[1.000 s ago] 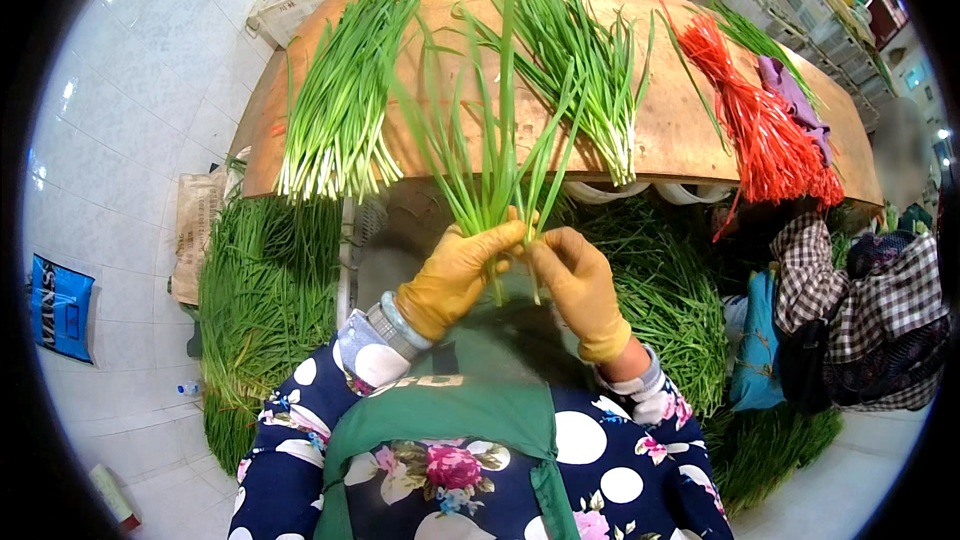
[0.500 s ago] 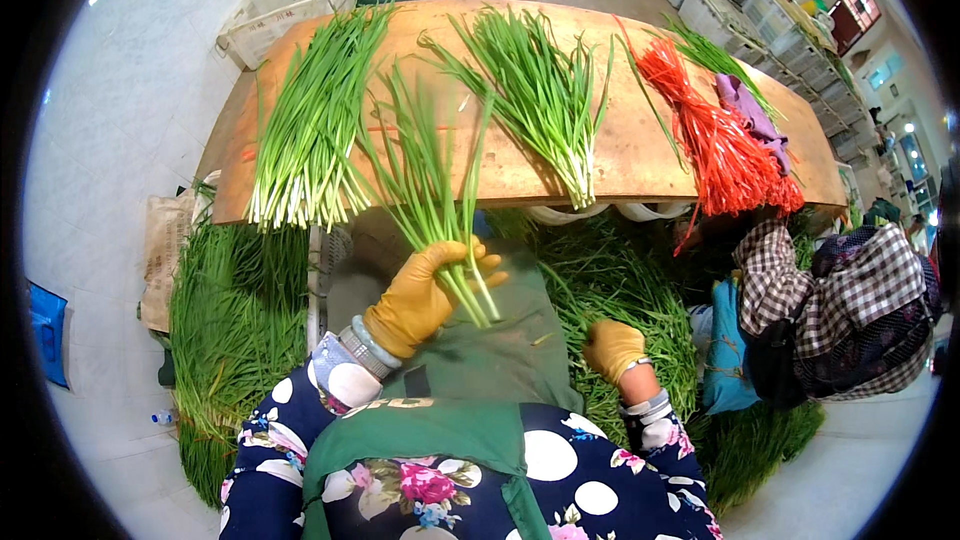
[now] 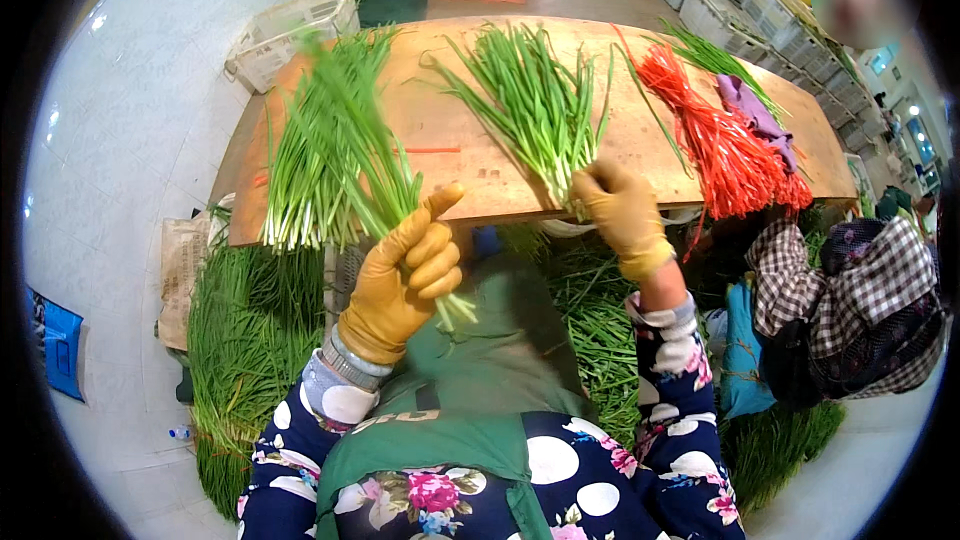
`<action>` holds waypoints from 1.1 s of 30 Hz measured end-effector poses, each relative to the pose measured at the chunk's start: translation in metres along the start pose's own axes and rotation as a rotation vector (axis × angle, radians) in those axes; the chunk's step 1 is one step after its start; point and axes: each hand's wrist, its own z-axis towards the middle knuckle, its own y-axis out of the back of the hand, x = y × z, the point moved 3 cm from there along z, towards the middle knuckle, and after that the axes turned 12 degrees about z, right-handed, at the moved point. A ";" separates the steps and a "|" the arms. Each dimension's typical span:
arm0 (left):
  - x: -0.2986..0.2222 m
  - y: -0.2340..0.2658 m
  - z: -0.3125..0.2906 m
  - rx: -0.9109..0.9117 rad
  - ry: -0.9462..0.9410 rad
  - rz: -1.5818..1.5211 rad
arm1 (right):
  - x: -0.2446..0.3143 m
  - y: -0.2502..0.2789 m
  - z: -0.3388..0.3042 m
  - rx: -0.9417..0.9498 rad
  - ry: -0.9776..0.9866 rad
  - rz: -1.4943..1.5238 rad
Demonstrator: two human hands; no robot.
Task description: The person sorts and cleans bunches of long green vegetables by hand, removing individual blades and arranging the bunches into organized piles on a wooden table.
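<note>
My left hand (image 3: 400,285), in a yellow glove, is closed around a small bunch of garlic chives (image 3: 385,165). Their pale stem ends stick out below the fist, and the blurred green tips lean up and left over a larger bundle of chives (image 3: 290,185) on the wooden board (image 3: 440,190). In a matching glove, my right hand (image 3: 622,215) has its fingers bent around the white lower ends of another chive pile (image 3: 535,100), mid-board. Its fingertips are partly hidden against the stems.
A bundle of red ties (image 3: 690,130) and a purple cloth (image 3: 755,115) lie on the board's right part. Loose chives are heaped at my left (image 3: 240,340) and right (image 3: 605,340). A person in a checkered garment (image 3: 870,290) is close at right. White crates (image 3: 290,35) stand beyond.
My right hand has risen from beside my lap to the middle pile's stem ends. The left hand, still holding its chives, has tilted them leftward over the left bundle.
</note>
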 end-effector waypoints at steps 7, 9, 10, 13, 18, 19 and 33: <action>0.028 0.025 0.000 -0.127 0.118 0.064 | -0.002 -0.019 -0.003 -0.004 0.153 -0.435; 0.030 0.020 0.005 -0.120 0.117 0.077 | -0.006 -0.013 -0.003 -0.002 0.085 -0.368; 0.026 0.019 0.005 -0.115 0.102 0.097 | 0.001 -0.010 -0.005 -0.036 0.096 -0.337; 0.021 0.013 0.002 -0.209 0.087 0.195 | 0.026 -0.002 -0.029 -0.161 0.237 -0.181; 0.029 0.018 -0.008 -0.371 0.188 0.444 | 0.016 -0.037 -0.093 0.052 0.059 0.346; 0.035 0.022 -0.009 -0.359 0.167 0.401 | 0.013 -0.044 -0.106 0.087 0.049 0.300; 0.037 0.022 -0.008 -0.448 0.050 0.627 | -0.036 -0.062 -0.130 0.021 -0.271 0.466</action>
